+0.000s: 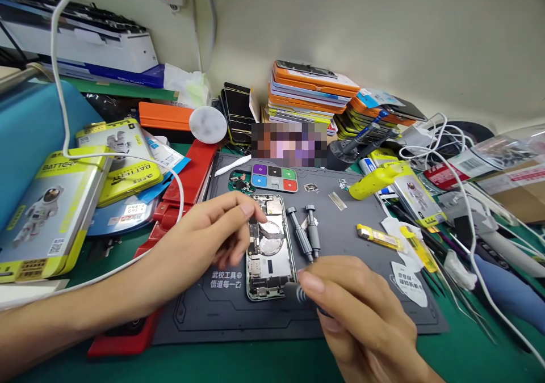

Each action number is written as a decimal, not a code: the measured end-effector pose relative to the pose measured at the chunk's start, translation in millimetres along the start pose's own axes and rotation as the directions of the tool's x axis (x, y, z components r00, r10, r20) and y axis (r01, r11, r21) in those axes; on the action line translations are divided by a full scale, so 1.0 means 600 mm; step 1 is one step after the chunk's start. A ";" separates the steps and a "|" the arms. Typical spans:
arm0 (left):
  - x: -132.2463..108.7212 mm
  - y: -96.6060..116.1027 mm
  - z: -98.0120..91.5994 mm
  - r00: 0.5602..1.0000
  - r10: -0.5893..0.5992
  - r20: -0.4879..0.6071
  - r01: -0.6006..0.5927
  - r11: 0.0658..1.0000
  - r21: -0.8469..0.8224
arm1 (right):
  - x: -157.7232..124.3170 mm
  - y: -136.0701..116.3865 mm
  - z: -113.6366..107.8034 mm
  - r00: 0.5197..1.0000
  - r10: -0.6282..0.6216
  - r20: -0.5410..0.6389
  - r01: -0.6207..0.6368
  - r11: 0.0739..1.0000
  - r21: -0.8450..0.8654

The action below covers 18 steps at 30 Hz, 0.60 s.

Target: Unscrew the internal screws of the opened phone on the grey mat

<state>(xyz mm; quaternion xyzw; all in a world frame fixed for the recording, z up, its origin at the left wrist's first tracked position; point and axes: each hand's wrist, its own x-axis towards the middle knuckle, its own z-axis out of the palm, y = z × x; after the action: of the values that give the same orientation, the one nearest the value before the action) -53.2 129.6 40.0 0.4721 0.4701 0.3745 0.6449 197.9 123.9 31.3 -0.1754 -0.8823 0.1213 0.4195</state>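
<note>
An opened phone body [271, 252] lies on a dark grey work mat [366, 241], its inner boards and round coil exposed. My left hand [204, 235] rests at the phone's left edge, thumb and fingers pinched over a black part near its middle. My right hand [357, 309] is closed by the phone's lower right corner, gripping a small ridged grey tool tip [300, 293]. Two grey screwdrivers [305, 231] lie just right of the phone.
A coloured screw tray [275, 177] sits above the phone. A yellow tool [377, 181], yellow strips [377, 236] and white cables [460, 201] crowd the right. Battery boxes [46, 218], a red holder [187, 184] and stacked phone cases [310, 91] surround the mat.
</note>
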 end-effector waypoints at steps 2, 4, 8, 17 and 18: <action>0.000 0.003 0.001 1.000 0.005 -0.031 -0.007 0.999 -0.040 | 0.000 0.000 -0.002 1.000 -0.010 0.000 0.010 1.000 -0.006; 0.000 0.004 0.002 1.000 0.002 -0.020 -0.003 0.998 -0.064 | -0.001 0.000 -0.004 1.000 -0.006 0.014 0.006 1.000 0.012; 0.000 0.002 0.002 1.000 -0.007 0.013 0.008 0.997 -0.078 | -0.002 0.000 -0.001 1.000 0.006 0.015 -0.005 1.000 -0.010; 0.002 -0.002 0.001 0.998 0.011 0.057 -0.008 0.998 -0.056 | 0.002 0.011 0.011 0.999 -0.035 -0.022 0.036 0.999 0.039; 0.002 -0.001 0.001 0.998 0.014 0.057 -0.011 0.999 -0.045 | 0.002 0.012 0.012 0.999 -0.043 -0.032 0.044 0.998 0.039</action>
<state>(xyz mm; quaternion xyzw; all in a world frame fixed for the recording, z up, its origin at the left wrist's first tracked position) -52.4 130.3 39.3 0.4709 0.4401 0.3755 0.6660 193.3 130.6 25.3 -0.1496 -0.8768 0.1271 0.4390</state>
